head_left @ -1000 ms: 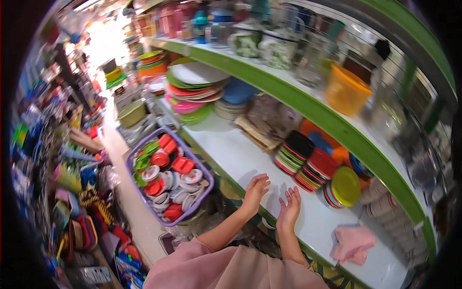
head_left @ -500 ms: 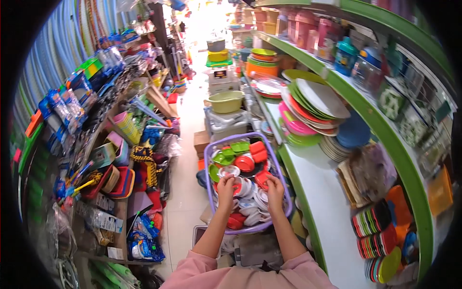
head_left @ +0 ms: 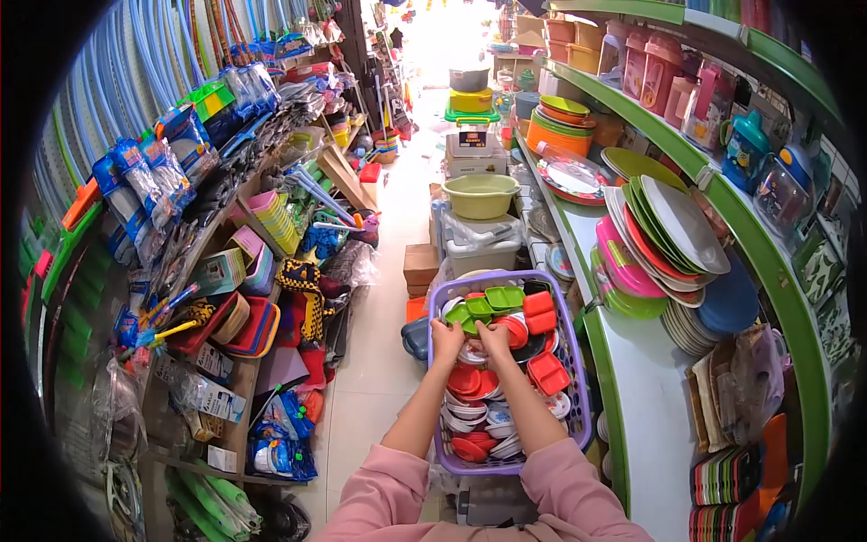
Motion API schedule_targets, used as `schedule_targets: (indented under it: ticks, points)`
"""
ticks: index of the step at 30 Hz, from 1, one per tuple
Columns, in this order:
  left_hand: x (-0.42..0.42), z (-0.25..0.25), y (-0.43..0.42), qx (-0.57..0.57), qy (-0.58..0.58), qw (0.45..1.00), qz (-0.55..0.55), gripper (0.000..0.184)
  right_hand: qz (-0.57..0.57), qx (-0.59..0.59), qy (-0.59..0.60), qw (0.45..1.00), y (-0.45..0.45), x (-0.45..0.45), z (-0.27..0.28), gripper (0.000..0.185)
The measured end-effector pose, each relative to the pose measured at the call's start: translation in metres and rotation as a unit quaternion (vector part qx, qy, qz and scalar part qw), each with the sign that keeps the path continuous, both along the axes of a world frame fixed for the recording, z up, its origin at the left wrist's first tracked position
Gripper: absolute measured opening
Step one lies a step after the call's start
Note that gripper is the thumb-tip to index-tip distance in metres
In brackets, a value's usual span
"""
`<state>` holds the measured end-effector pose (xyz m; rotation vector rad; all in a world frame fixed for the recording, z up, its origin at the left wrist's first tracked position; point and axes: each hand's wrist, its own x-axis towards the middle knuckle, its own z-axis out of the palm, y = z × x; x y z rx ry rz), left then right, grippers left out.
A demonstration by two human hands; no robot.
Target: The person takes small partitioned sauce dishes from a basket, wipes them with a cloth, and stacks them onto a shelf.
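Note:
A purple basket (head_left: 581, 388) holds small dishes in red, green and white. Both hands reach into its upper left part. My left hand (head_left: 446, 343) has its fingers closed at the edge of a green divided dish (head_left: 466, 316). Beside it, my right hand (head_left: 494, 341) is closed at the near side of the same green dish. Red divided dishes (head_left: 540, 313) lie right of the hands, and white and red small dishes are below them, between the forearms.
A green basin (head_left: 480, 197) stands on boxes beyond the basket. On the right, a green-edged shelf (head_left: 646, 406) bears stacked plates (head_left: 673, 221) and cups. Crowded shelves with plastic containers (head_left: 248, 325) line the left side of the tiled aisle (head_left: 357, 406).
The view has swung from the right shelf towards the aisle and basket. My hands, open over the shelf earlier, are now in the basket and have moved from white and red dishes to green ones.

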<state>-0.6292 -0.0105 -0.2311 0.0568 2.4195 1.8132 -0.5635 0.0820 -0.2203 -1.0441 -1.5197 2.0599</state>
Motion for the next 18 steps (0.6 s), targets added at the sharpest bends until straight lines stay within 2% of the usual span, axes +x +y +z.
schedule_targets:
  ticks: [1, 3, 7, 8, 11, 12, 15, 17, 18]
  points:
    - [-0.001, 0.002, 0.002, -0.018, 0.011, 1.000, 0.004, 0.047, -0.006, -0.005, 0.001, 1.000, 0.004, -0.008, -0.014, 0.023]
    - [-0.003, 0.005, 0.005, -0.047, 0.058, 0.997, 0.023, 0.048, -0.018, -0.015, 0.002, 1.000, 0.008, -0.017, -0.026, 0.036]
    - [0.003, 0.014, 0.000, -0.049, 0.091, 0.995, 0.018, 0.048, -0.021, -0.011, -0.017, 1.000, 0.004, -0.008, -0.017, 0.035]
    - [-0.001, 0.003, 0.000, -0.027, 0.080, 0.996, 0.018, 0.047, -0.019, -0.002, -0.015, 1.000, 0.002, -0.003, -0.015, 0.035]
    - [0.005, 0.003, -0.008, 0.097, -0.067, 0.993, 0.002, 0.045, -0.012, 0.020, -0.010, 1.000, -0.007, 0.023, 0.014, 0.036]
    - [0.020, 0.028, -0.017, 0.142, -0.095, 0.985, -0.025, 0.042, -0.008, 0.023, -0.009, 1.000, -0.011, 0.033, 0.023, 0.037]
    - [0.045, 0.056, -0.040, 0.149, -0.210, 0.959, -0.120, 0.032, 0.008, 0.027, -0.009, 1.000, -0.011, 0.064, 0.033, 0.040]
    - [0.075, 0.082, -0.050, 0.187, -0.210, 0.945, -0.166, 0.032, 0.014, 0.014, -0.001, 1.000, -0.019, 0.103, 0.072, 0.038]
    - [0.090, 0.093, -0.052, 0.186, -0.208, 0.941, -0.192, 0.032, 0.033, 0.068, 0.031, 0.997, -0.014, 0.122, 0.058, 0.039]
